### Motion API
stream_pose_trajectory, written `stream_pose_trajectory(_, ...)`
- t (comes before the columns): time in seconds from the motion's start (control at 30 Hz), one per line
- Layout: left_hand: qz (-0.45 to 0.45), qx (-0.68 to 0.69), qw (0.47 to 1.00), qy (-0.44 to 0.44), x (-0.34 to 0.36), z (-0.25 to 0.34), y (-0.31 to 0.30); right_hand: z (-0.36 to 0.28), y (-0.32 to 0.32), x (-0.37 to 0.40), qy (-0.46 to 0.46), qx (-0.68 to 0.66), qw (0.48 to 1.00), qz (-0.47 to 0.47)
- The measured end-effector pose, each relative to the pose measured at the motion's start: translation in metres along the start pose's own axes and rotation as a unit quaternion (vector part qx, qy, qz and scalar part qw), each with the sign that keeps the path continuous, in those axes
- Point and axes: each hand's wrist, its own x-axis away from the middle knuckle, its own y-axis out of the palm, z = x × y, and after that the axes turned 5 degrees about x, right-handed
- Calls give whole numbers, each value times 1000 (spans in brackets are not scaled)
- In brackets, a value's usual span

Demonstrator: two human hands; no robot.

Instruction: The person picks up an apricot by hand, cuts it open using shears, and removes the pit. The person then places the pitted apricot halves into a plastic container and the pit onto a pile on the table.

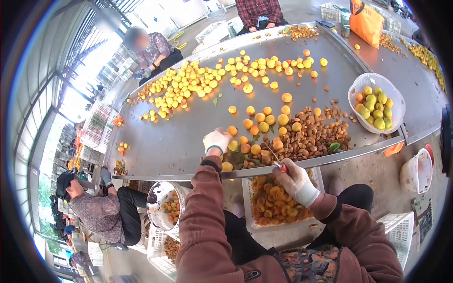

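Observation:
My left hand (217,140), in a pale glove, rests among apricots near the front edge of the metal table (184,139). Its fingers are curled together, and what they hold, if anything, is hidden. My gloved right hand (295,181) grips a knife (279,164) with a red handle, its thin blade pointing up and left over the table edge. Between and beyond the hands lie whole apricots (247,123) and a heap of brown pits (309,134). Below the edge, a white crate (248,207) holds opened orange apricot halves (273,200).
A white basket (400,101) of greenish-yellow fruit stands on the right. Many apricots (188,82) spread across the far side. An orange bag (366,22) and a bottle (345,23) stand farther back. Other people sit around the table. A white bucket (153,203) stands lower left.

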Motion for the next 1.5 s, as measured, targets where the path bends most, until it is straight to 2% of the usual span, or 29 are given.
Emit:
stream_pose_trajectory(0.07, 114, 126, 985, 14, 5, -3, 1, 2, 0, -1, 14, -22, 1000, 0)
stream_pose_trajectory(0.1, 107, 127, 986, 15, 17, 4, -7, 1, 1, -1, -1, -44, 999, -5)
stream_pose_trajectory(0.13, 58, 453, 889, -30, 30, 9, -14, 1, 2, -1, -15, -67, 998, -9)
stream_pose_trajectory(0.17, 3, 725, 685, -81, 47, 15, -21, 4, 4, -2, -4, -67, 998, -6)
stream_pose_trajectory(0.2, -6, 723, 684, -92, 62, 16, -19, 7, 6, -2, -29, -67, 997, 3)
stream_pose_trajectory(0.27, -199, 876, 440, -2, 91, 18, -18, 7, 9, 0, -54, -55, 997, 9)
stream_pose_trajectory(0.3, -203, 876, 437, -12, 110, 27, -21, 4, 8, 1, -53, -42, 998, 6)
stream_pose_trajectory(0.33, -190, 888, 417, -24, 130, 41, -22, 3, 7, 2, -56, 20, 998, 3)
stream_pose_trajectory(0.37, -176, 900, 397, -33, 144, 50, -19, 2, 7, 1, -49, 22, 999, 6)
stream_pose_trajectory(0.4, -188, 916, 354, 5, 152, 52, -12, 2, 8, 1, -56, 30, 998, -7)
stream_pose_trajectory(0.5, -222, 903, 367, 16, 167, 50, 11, -4, 15, 3, -84, 6, 996, -22)
stream_pose_trajectory(0.53, -273, 901, 334, 40, 156, 36, 35, -6, 17, 4, -105, -31, 994, -24)
stream_pose_trajectory(0.57, -272, 902, 334, 39, 163, 42, 32, -7, 19, 3, -125, -68, 989, -27)
stream_pose_trajectory(0.63, -227, 890, 395, 29, 183, 62, 22, 1, 21, 1, -119, -72, 989, -47)
stream_pose_trajectory(0.67, -258, 892, 370, 33, 183, 61, 22, 3, 22, -1, -124, -65, 989, -50)
stream_pose_trajectory(0.7, -257, 893, 368, 32, 185, 61, 23, 5, 22, -2, -128, -56, 989, -53)
stream_pose_trajectory(0.8, -244, 886, 390, 65, 190, 69, 21, 7, 25, -5, -123, -88, 987, -50)
stream_pose_trajectory(0.83, -223, 885, 405, 50, 191, 71, 22, 6, 25, -5, -122, -87, 987, -51)
stream_pose_trajectory(0.9, -200, 885, 419, 34, 189, 70, 23, 5, 25, -7, -57, -149, 985, -68)
stream_pose_trajectory(0.97, -223, 859, 449, 107, 187, 68, 23, 7, 25, -7, -52, -154, 984, -71)
stream_pose_trajectory(1.0, -223, 859, 448, 105, 187, 69, 23, 7, 24, -8, -48, -159, 983, -73)
stream_pose_trajectory(1.07, -186, 832, 509, 118, 189, 70, 21, 7, 24, -9, -41, -157, 984, -75)
stream_pose_trajectory(1.17, -175, 819, 529, 139, 189, 70, 20, 5, 26, -8, -49, -146, 986, -60)
stream_pose_trajectory(1.23, -173, 823, 524, 135, 192, 72, 18, 5, 29, -8, -61, -139, 988, -40)
stream_pose_trajectory(1.3, -170, 826, 521, 129, 193, 70, 18, 8, 35, -7, -101, -89, 991, 10)
stream_pose_trajectory(1.37, -129, 796, 573, 148, 193, 69, 17, 7, 39, -3, -106, -68, 991, 36)
stream_pose_trajectory(1.4, -131, 794, 576, 147, 193, 70, 15, 6, 41, -2, -114, -44, 991, 61)
stream_pose_trajectory(1.47, -43, 741, 649, 163, 197, 74, 10, 6, 42, -2, -116, -38, 990, 66)
stream_pose_trajectory(1.5, -45, 741, 650, 164, 197, 73, 11, 6, 42, -2, -119, -27, 990, 69)
